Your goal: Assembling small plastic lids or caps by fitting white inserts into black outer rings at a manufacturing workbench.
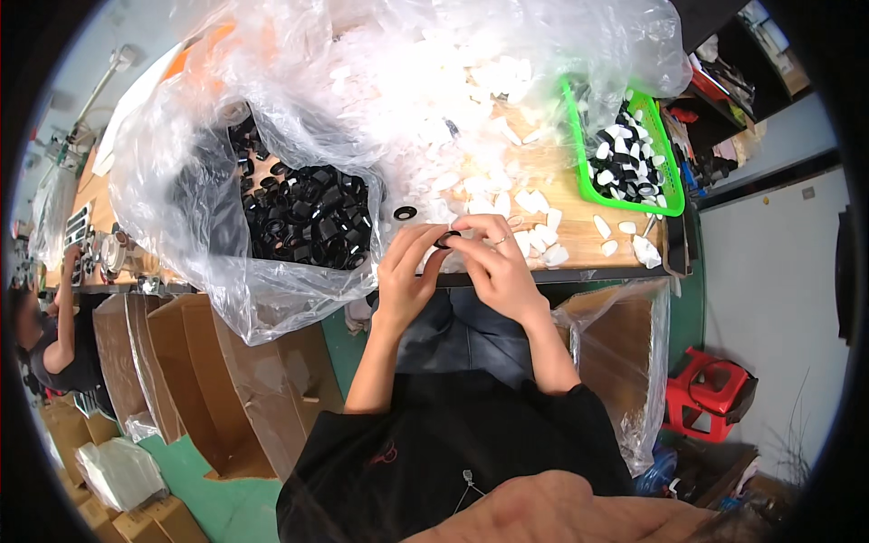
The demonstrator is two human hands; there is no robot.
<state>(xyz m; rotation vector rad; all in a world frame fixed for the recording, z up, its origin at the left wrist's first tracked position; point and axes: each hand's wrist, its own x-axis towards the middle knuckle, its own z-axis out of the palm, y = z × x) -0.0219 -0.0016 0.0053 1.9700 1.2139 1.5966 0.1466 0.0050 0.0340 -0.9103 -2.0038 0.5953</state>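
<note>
Between the fingertips of both hands, just over the table's front edge, is a small black ring-shaped part (447, 239). My left hand (409, 269) pinches it from the left, thumb below. My right hand (496, 265), with a ring on one finger, grips it from the right. A black round part with a pale centre (405, 214) lies on the table just beyond my left hand. Left of that, a clear plastic bag (299, 285) spreads open around a heap of glossy black parts (312, 213). White oval pieces (539, 237) are scattered to the right of my right hand.
A green basket (579, 176) at the right holds mixed black and white pieces. Clear plastic sheeting (625, 36) drapes over the far side. Cardboard boxes (195, 362) stand below the table at left, a red stool (711, 394) at right. Another person (59, 339) works at far left.
</note>
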